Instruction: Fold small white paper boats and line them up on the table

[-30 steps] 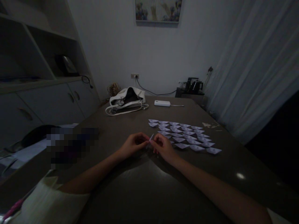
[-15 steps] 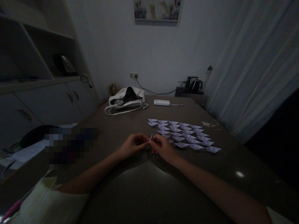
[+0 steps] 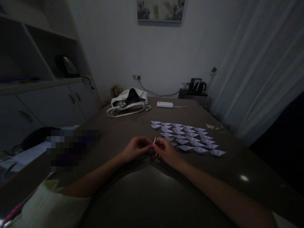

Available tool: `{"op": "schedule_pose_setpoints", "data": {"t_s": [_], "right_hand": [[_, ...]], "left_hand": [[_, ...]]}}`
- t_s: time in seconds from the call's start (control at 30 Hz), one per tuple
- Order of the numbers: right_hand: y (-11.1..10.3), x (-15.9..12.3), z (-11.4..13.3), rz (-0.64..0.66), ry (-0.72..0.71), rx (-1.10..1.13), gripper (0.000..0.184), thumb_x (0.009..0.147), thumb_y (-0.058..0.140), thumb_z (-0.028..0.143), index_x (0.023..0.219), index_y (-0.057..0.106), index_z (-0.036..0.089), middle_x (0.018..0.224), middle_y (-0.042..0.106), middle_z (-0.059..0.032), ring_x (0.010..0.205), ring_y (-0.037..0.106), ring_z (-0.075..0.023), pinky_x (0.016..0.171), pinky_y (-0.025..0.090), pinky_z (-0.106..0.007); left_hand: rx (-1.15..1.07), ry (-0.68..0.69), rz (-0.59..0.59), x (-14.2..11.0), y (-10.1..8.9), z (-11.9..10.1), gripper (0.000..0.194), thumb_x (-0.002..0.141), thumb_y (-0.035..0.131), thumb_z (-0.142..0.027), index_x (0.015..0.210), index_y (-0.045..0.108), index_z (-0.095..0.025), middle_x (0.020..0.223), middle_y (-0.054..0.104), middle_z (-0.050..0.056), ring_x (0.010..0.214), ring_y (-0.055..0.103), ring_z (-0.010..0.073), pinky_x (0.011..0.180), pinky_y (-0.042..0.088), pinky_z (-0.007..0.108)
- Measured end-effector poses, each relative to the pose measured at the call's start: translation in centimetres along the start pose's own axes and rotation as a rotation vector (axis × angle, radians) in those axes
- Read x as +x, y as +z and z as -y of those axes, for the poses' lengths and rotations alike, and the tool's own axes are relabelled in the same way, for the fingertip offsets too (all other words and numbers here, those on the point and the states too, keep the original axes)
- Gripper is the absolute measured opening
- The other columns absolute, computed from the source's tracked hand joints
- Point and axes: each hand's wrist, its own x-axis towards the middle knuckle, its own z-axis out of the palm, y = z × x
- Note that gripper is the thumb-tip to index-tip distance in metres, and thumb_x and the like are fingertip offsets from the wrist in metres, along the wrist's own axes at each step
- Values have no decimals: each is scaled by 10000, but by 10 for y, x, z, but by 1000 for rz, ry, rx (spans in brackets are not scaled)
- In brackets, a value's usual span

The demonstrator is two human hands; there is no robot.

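Both my hands meet over the dark table point(image 3: 147, 196), fingers pinched together on a small pale piece of paper point(image 3: 154, 140) that stands up between them. My left hand point(image 3: 135, 148) grips it from the left, my right hand point(image 3: 166, 151) from the right. Just beyond my right hand lie several small folded paper boats point(image 3: 187, 136) set out in rows on the table.
A white handbag point(image 3: 128, 100) and a white power bank point(image 3: 164, 104) with a cable lie at the table's far end. A kettle set point(image 3: 196, 86) stands on a low stand by the curtain. Cabinets and shelves point(image 3: 47, 95) run along the left.
Both hands stay together on the paper, with only slight finger movement. The paper's tip has tilted a little.
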Motion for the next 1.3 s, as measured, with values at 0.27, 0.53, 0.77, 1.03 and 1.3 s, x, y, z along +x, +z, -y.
{"op": "schedule_pose_setpoints", "data": {"t_s": [0.27,0.53,0.77,1.03,1.3], "right_hand": [[0,0,-1,11,-3,2,162,838,525,289,731,460,187,610,491,44,470,507,-86,431,394,-194],[-1,1,-1,0,21,-2,112,844,503,268,770,493,185,595,513,41,452,503,-86,402,371,-180],[-2,0,3,14,10,-12,217,866,494,369,755,477,184,615,511,33,457,510,-86,401,373,-186],[-2,-1,2,8,-17,-81,206,873,486,330,730,474,183,582,490,38,472,495,-88,421,366,-185],[-2,-1,3,28,-22,-63,200,873,490,331,737,469,186,610,491,36,477,498,-84,422,370,-180]], "left_hand": [[-28,-1,-1,0,0,-1,207,781,625,-289,872,638,-103,773,678,52,716,632,153,683,491,258],[-16,31,-23,-1,-1,-5,213,794,614,-296,881,643,-104,806,687,61,735,634,158,693,493,256],[-3,25,-25,-1,-1,-6,217,796,618,-301,883,647,-104,815,693,69,735,638,156,691,496,254],[9,21,-10,-3,-1,-9,209,805,612,-293,885,649,-104,810,689,63,740,638,151,692,492,241],[-22,-8,-22,-2,1,-9,226,785,622,-321,860,634,-108,776,677,54,697,627,147,645,497,242]]}}
